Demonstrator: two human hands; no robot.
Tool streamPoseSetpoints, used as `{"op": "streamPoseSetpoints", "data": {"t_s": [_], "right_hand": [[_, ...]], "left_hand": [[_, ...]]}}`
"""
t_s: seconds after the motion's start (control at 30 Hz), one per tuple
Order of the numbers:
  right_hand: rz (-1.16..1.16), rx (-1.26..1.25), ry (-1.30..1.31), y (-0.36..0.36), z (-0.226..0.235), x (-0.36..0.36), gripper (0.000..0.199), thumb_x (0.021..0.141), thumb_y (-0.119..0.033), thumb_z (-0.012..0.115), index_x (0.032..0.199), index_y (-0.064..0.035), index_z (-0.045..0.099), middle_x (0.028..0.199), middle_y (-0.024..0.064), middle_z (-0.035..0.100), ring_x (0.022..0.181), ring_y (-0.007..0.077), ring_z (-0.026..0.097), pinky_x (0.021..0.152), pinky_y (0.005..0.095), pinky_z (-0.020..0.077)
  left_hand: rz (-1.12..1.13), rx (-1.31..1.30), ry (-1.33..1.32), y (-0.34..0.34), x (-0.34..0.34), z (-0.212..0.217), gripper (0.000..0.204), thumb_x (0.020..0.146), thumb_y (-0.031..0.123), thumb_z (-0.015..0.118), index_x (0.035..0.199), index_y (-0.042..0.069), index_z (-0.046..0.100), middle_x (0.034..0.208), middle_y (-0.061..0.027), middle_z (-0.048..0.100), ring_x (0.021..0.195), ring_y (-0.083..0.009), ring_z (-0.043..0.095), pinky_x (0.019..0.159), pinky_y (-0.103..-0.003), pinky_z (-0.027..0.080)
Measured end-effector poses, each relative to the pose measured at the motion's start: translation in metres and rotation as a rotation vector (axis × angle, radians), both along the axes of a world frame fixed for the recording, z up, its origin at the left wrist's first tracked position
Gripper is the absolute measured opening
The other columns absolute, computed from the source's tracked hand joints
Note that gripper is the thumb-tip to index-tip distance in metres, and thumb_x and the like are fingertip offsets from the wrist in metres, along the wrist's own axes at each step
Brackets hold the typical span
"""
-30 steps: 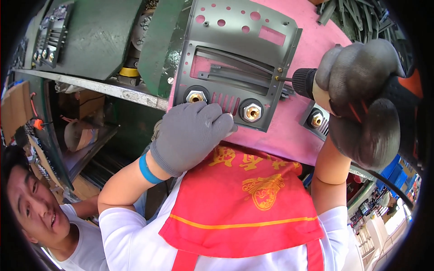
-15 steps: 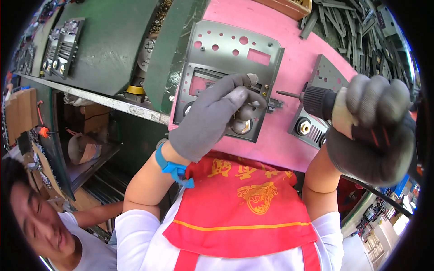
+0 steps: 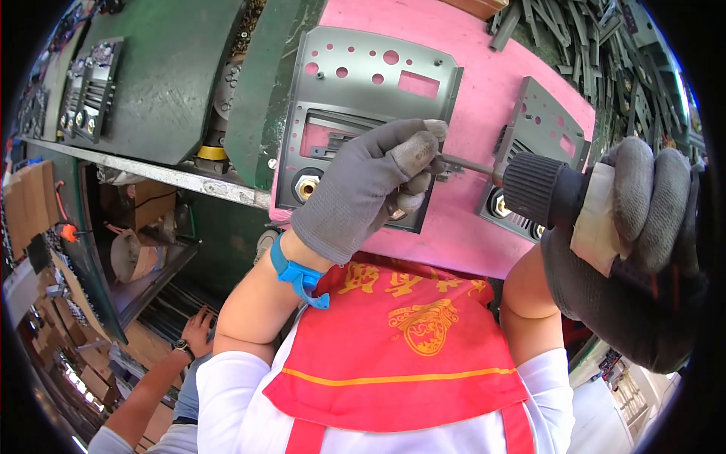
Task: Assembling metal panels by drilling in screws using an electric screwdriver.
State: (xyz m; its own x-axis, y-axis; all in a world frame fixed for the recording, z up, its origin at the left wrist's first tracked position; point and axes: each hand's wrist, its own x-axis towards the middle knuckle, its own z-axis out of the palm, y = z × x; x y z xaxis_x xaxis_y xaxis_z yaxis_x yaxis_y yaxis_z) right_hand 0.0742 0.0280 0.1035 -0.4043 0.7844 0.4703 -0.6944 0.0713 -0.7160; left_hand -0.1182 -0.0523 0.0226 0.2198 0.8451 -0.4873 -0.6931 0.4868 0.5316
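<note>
1. A grey metal panel [image 3: 370, 98] with round holes, a rectangular cut-out and a slotted window lies flat on a pink board [image 3: 484, 227], right in front of the person.
2. The left hand [image 3: 370, 189], in a grey glove, rests on the lower right part of the panel; its fingertips [image 3: 423, 144] are pinched together at the right edge, where the tool's tip arrives. What they pinch is too small to tell.
3. A brass socket [image 3: 306, 187] shows on the panel just left of that hand.
4. The right hand [image 3: 635, 250], gloved too, is clenched around a power screwdriver [image 3: 544, 189]. Its black ribbed nose and thin bit point left and meet the left fingertips.
5. A second grey panel [image 3: 541, 132] lies on the pink board behind the screwdriver, partly hidden by it.
6. A blue wristband [image 3: 295, 272] circles the left wrist, above a red apron [image 3: 408, 340].
7. To the left stands a dark green bench [image 3: 151, 98] carrying more panels [image 3: 91, 83].
8. Lower left, another person's hand [image 3: 198, 329] with a watch reaches toward a shelf under the bench.
9. Dark metal strips [image 3: 605, 53] pile up at upper right.
</note>
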Motion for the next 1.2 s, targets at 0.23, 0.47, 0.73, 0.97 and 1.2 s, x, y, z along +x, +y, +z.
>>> {"op": "streamPoseSetpoints", "data": {"t_s": [0.23,0.47,0.73,0.97,1.2], "right_hand": [[-0.016,0.029,-0.061,-0.007,0.002,0.0,0.023,0.076,-0.022,0.06,0.079,-0.0108,0.04,0.071,0.0003,0.038,0.066,0.0115,0.034,0.063,0.0245,0.0302],[-0.048,0.06,-0.119,-0.006,0.001,-0.015,0.023,0.077,-0.022,0.06,0.078,-0.0107,0.04,0.071,0.0002,0.037,0.066,0.0118,0.034,0.064,0.0255,0.0299],[-0.077,0.091,-0.181,-0.002,-0.002,-0.035,0.023,0.077,-0.023,0.059,0.078,-0.0107,0.04,0.071,0.0001,0.037,0.066,0.0121,0.033,0.065,0.0266,0.0296],[-0.146,0.102,-0.26,0.006,-0.005,-0.031,0.023,0.078,-0.023,0.059,0.078,-0.0106,0.04,0.071,0.0001,0.036,0.066,0.0124,0.033,0.066,0.0276,0.0293],[-0.221,0.114,-0.335,0.016,-0.002,-0.011,0.022,0.078,-0.023,0.058,0.078,-0.0106,0.039,0.071,0.0,0.036,0.066,0.0127,0.032,0.066,0.0286,0.0291]], "left_hand": [[0.021,-0.004,-0.041,0.001,-0.004,-0.005,0.047,0.094,0.044,0.06,0.115,0.002,0.057,0.079,0.0007,0.055,0.061,-0.0048,0.045,0.051,-0.02,0.036],[0.014,0.02,-0.242,0.003,-0.002,-0.012,0.042,0.095,0.041,0.061,0.109,0.002,0.064,0.077,0.0006,0.059,0.056,-0.0037,0.046,0.045,-0.019,0.034],[0.007,0.016,-0.123,0.001,0.001,-0.007,0.047,0.094,0.047,0.06,0.107,0.002,0.065,0.076,0.0004,0.059,0.055,-0.0028,0.045,0.045,-0.018,0.034],[-0.15,0.137,0.734,-0.029,-0.037,0.033,0.053,0.091,0.05,0.062,0.115,0.003,0.064,0.068,0.005,0.038,0.058,-0.0077,0.04,0.052,-0.021,0.032],[-0.356,0.815,1.886,-0.077,-0.037,-0.003,0.028,0.072,0.016,0.078,0.099,0.013,0.07,0.063,-0.0043,0.043,0.055,-0.0234,0.049,0.049,-0.035,0.038]]}}
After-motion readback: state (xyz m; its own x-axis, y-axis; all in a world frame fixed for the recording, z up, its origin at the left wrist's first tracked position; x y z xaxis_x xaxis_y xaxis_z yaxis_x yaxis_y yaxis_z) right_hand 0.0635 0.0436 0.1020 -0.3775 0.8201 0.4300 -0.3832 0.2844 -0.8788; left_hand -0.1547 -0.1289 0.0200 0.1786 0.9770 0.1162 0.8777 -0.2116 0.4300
